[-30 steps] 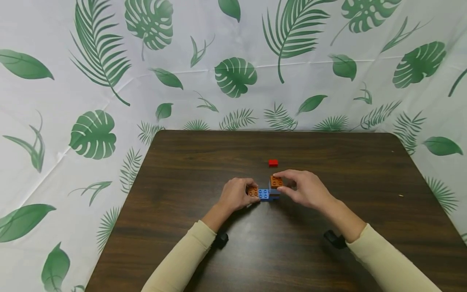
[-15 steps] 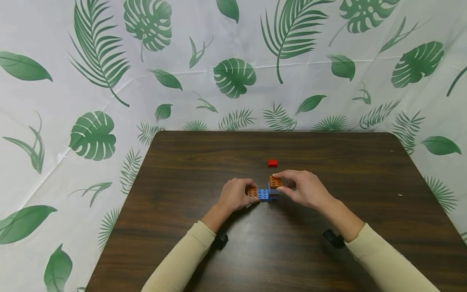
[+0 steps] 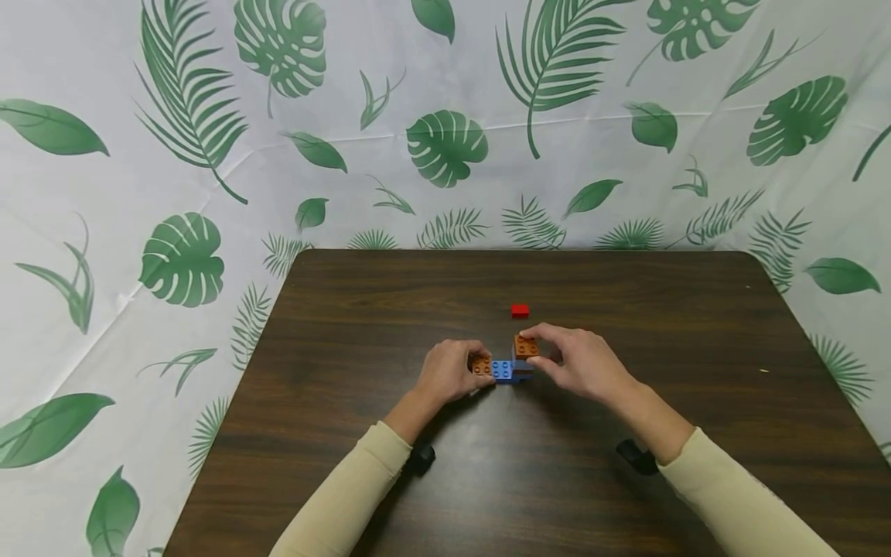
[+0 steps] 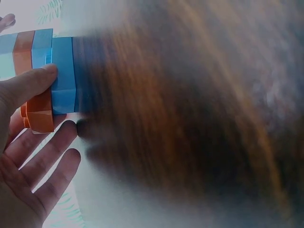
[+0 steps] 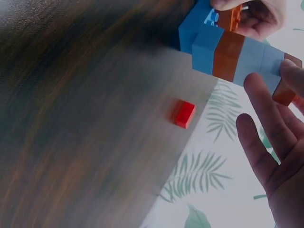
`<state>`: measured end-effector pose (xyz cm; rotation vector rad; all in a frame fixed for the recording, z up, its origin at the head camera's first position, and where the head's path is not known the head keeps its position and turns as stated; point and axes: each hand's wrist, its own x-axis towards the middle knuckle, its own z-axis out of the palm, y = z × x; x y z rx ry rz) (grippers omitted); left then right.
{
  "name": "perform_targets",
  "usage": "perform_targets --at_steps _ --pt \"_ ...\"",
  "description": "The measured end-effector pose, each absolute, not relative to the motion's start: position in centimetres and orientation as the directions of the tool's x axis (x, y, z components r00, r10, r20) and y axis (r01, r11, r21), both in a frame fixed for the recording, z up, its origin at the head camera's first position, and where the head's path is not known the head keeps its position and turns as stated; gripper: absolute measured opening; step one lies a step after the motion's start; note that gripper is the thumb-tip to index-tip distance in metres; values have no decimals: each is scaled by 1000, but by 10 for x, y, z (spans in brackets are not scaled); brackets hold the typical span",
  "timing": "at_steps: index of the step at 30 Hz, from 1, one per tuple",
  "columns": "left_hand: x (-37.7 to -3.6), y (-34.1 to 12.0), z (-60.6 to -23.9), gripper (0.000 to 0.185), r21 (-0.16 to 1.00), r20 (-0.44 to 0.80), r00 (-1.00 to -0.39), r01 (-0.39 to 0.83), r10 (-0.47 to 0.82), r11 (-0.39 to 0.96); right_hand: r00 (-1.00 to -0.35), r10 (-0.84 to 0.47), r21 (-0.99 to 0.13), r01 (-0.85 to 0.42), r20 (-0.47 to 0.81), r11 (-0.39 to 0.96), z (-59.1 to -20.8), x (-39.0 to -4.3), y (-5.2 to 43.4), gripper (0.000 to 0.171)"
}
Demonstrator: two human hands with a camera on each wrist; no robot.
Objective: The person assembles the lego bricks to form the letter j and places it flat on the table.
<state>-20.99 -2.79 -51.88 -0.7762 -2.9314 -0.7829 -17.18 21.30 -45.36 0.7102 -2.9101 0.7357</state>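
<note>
While I watch from the head view, my left hand (image 3: 448,373) grips the low end of a blue-and-orange plastic brick build (image 3: 511,362) at the middle of the dark wooden table (image 3: 348,325); my right hand (image 3: 581,360) pinches its taller stack. At the left wrist, the thumb (image 4: 28,83) presses the blue brick. At the right wrist, a small red brick (image 5: 184,114) lies apart.

A dark brown wooden table (image 3: 348,325) with a visible grain. On it, near the middle, sits a blue and orange brick stack (image 3: 511,363). A small red brick (image 3: 520,311) lies alone just behind it.
</note>
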Motion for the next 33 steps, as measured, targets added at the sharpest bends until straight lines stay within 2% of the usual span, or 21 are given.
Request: perform_targets --at_steps 4,11,19,28,33 --pt "-210 -28 -521 34 463 135 -875 470 465 751 -900 -414 -443 -430 138 787 -455 -170 213 47" --pt "-208 -29 -522 39 457 129 -876 468 464 757 -922 -388 -476 -349 17 807 -476 -170 218 71" --pt "-207 -31 -518 46 426 137 -862 496 487 757 -930 -368 -613 -283 -14 738 -491 -177 223 50" --pt "-206 -34 -516 50 346 173 -823 565 541 749 -956 -292 -677 -195 -32 710 -494 -185 227 63" --pt "-206 -35 -515 52 338 179 -819 571 545 748 -953 -294 -740 -144 -75 657 -495 -190 228 62"
